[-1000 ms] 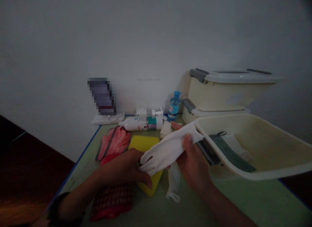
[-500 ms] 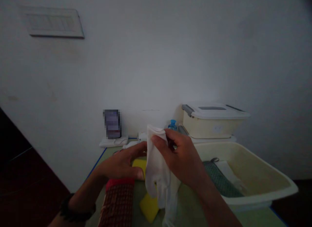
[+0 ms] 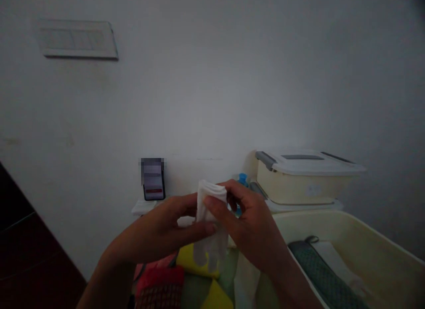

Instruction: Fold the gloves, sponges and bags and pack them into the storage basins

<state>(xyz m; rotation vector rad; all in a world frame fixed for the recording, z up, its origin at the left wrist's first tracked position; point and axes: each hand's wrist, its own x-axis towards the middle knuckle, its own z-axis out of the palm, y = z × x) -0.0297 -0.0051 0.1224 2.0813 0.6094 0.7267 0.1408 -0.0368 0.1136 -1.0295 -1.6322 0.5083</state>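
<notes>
A white cloth glove [image 3: 211, 249] hangs in front of me, cuff up and finger ends down. My right hand [image 3: 252, 220] pinches it near the cuff, thumb on the near face. My left hand [image 3: 162, 229] is closed on its left side, the thumb lying across the front and the other fingers mostly hidden behind. Below the glove are a yellow piece [image 3: 192, 262] and a second yellow piece [image 3: 217, 298] on the green tabletop [image 3: 191, 291]. A whitish cloth strip [image 3: 245, 278] shows under my right wrist.
A red and brown checked item [image 3: 162, 282] lies below my left forearm. At right, a cream basin [image 3: 345, 218] holds a green mesh pouch [image 3: 322, 273] and white cloth. Behind stand a lidded storage box [image 3: 299, 183], a blue-capped bottle [image 3: 242, 179] and a propped phone [image 3: 153, 180].
My left hand has come rightward from beside the glove and taken hold of it. The glove now hangs shorter, bunched between both hands. The view has tilted up, so the table sits lower.
</notes>
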